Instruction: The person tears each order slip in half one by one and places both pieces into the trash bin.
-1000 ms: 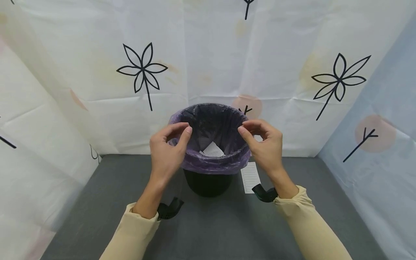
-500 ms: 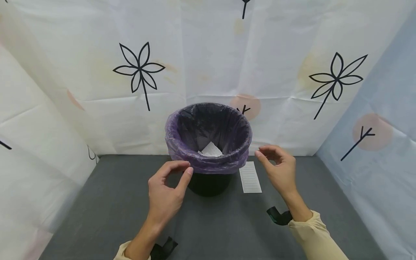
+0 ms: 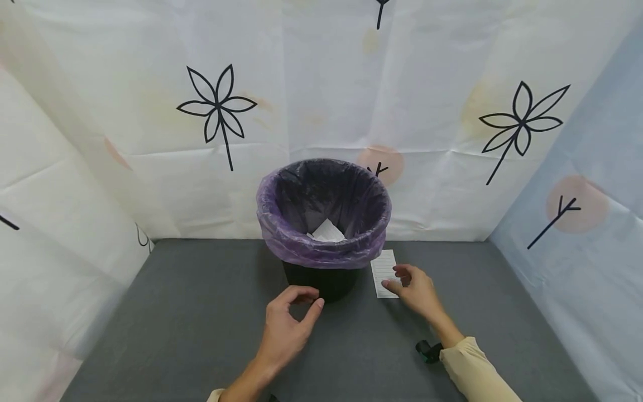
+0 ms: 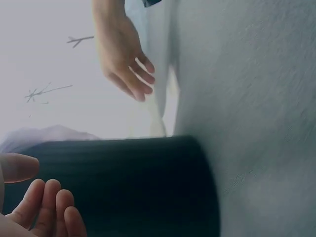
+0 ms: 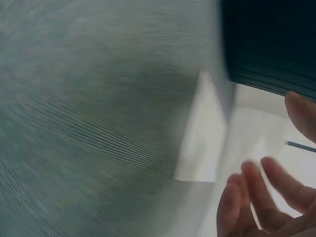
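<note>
A black bin [image 3: 321,279] lined with a purple plastic bag [image 3: 321,255] stands at the back of the table, the bag folded down over its rim. White paper [image 3: 327,231] lies inside. My left hand [image 3: 285,330] is in front of the bin's base, fingers loosely bent and thumb apart, holding nothing. To the right of the bin, a lined paper slip [image 3: 384,265] lies flat. My right hand [image 3: 418,295] hovers over the slip's right side, fingers loosely bent; the right wrist view shows the slip [image 5: 203,136] apart from the fingers.
The grey tabletop [image 3: 201,312] runs back to a white patterned cloth backdrop [image 3: 321,84]. Further cloth walls rise on the left and right. A thin cable [image 3: 143,239] hangs at the back left corner.
Both hands have come down from the bag's rim. The left went lower in front of the bin; the right dropped to the paper slip. Bin, bag and slip have stayed put.
</note>
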`<state>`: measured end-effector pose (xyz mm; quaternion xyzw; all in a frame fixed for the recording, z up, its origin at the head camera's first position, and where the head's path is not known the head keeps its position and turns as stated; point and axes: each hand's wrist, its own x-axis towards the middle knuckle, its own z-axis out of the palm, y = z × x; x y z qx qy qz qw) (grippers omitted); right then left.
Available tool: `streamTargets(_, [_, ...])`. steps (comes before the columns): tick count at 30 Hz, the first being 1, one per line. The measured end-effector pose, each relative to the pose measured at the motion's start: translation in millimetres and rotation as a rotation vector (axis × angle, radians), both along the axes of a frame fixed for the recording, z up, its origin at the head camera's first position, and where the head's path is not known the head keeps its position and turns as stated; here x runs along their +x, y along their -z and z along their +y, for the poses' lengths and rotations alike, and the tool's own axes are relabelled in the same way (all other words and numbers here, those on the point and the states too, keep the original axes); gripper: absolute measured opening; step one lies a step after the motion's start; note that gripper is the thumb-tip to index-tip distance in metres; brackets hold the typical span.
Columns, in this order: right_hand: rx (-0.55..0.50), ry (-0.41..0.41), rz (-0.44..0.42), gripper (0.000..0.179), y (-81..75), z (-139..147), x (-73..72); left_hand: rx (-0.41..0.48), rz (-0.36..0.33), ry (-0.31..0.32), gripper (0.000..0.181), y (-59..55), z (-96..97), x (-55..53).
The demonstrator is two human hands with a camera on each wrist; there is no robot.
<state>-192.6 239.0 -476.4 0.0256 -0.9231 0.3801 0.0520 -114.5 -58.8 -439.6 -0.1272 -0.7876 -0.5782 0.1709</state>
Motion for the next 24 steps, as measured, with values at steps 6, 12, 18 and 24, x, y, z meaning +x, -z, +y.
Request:
streamTargets(6, [0.212, 0.011, -0.057, 0.084, 17.0, -4, -5.3, -0.036, -0.089, 0.056, 0.016, 17.3, 14.9, 2.2])
streamTargets(12, [0.260, 0.063, -0.060, 0.078, 21.4, -6, -8.3, -0.086, -0.129, 0.129, 0.012, 31.1, 25.9, 3.4])
streamTargets(18, [0.233, 0.061, -0.037, 0.067, 22.1, -1, -6.2, -0.125, -0.159, 0.185, 0.010, 40.5, 31.7, 2.2])
streamTargets(24, [0.223, -0.070, -0.018, 0.060, 18.6, 11, 4.0, -0.175, -0.176, 0.226, 0.016, 47.5, 36.6, -3.6])
